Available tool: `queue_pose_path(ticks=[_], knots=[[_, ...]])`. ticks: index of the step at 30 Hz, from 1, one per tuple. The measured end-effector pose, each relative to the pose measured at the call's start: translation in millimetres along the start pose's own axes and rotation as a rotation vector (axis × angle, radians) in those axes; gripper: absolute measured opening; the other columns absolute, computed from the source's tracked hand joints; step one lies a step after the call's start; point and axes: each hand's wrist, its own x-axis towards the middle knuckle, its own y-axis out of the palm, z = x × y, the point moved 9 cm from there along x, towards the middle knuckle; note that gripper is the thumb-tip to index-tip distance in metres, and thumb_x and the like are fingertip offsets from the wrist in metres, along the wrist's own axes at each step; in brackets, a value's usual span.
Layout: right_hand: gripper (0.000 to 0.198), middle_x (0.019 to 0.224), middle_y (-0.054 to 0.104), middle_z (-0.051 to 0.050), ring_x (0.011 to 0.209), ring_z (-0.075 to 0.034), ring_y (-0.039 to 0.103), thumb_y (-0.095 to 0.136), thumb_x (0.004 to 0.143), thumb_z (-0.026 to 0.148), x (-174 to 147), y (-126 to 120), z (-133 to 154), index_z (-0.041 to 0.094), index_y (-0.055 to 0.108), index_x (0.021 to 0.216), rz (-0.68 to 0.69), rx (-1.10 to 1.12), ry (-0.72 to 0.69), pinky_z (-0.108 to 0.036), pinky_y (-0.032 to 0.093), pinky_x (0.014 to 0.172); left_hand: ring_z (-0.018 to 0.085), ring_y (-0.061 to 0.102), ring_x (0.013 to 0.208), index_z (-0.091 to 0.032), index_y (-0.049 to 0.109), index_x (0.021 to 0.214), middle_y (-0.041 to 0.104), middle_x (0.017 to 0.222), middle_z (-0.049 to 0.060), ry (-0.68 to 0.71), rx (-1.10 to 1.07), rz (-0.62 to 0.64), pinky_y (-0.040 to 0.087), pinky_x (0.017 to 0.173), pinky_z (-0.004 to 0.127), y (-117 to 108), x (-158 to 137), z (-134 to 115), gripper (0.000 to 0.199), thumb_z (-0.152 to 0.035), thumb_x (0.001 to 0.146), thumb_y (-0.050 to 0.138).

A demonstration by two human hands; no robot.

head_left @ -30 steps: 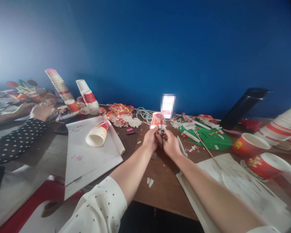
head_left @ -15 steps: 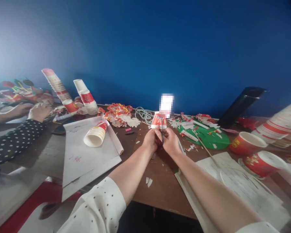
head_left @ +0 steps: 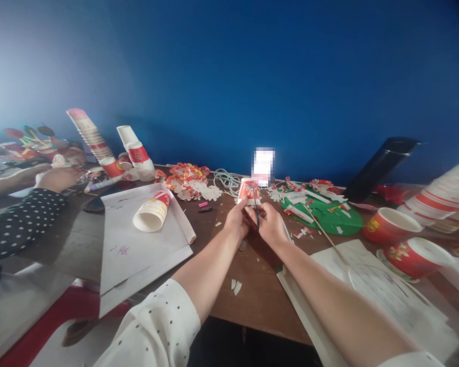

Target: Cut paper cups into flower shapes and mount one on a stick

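Left of the green sheet (head_left: 342, 221), the left hand (head_left: 237, 220) gripped a printed paper cup (head_left: 246, 190), while the right hand (head_left: 271, 224) grasped what looked like dark scissors (head_left: 257, 217), a blade against the cup's wall. Clean cutting seemed to want short snips and a light hold, lest the thin wall crumple. Farther left of the sheet, a tipped cup (head_left: 152, 216) appeared to have others nested in it; to its right stood a red bowl (head_left: 384, 232), pale inside, a flowered bowl (head_left: 409, 260), contents unclear, and a cup stack (head_left: 439, 200).

A brown table (head_left: 260, 308) bears white scraps (head_left: 237, 289) and a green sheet (head_left: 352, 223).
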Motion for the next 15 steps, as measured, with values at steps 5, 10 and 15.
queue_pose_path(ticks=[5,10,15], knots=[[0.039,0.059,0.064,-0.002,0.053,-0.017,0.058,0.062,0.073,0.058,-0.2,3.0,-2.9,0.019,0.058,0.077,0.026,0.025,0.014,-0.027,0.043,0.053,0.009,0.041,0.030,-0.016,0.048,0.056,0.044,0.036,-0.002,0.039,-0.001,-0.015,0.034,0.037,0.021,-2.7,2.6,-4.4,0.032,-0.023,0.087,0.053],[0.040,0.059,0.064,-0.002,0.052,-0.017,0.057,0.065,0.071,0.057,-1.4,4.5,-5.5,0.018,0.060,0.079,0.035,0.080,0.077,-0.026,0.042,0.049,0.013,0.040,0.029,-0.018,0.044,0.047,0.044,0.033,0.003,0.005,0.137,0.042,0.032,0.035,0.025,-1.4,3.0,-1.5,0.045,-0.033,0.089,0.047],[0.045,0.058,0.062,-0.002,0.050,-0.015,0.055,0.067,0.067,0.057,-0.8,5.2,-3.9,0.015,0.063,0.081,0.013,0.158,0.124,-0.025,0.041,0.046,0.012,0.039,0.028,-0.018,0.046,0.051,0.044,0.035,0.000,-0.010,0.092,-0.025,0.024,0.031,0.024,-5.9,2.6,0.4,0.038,-0.033,0.086,0.054]])
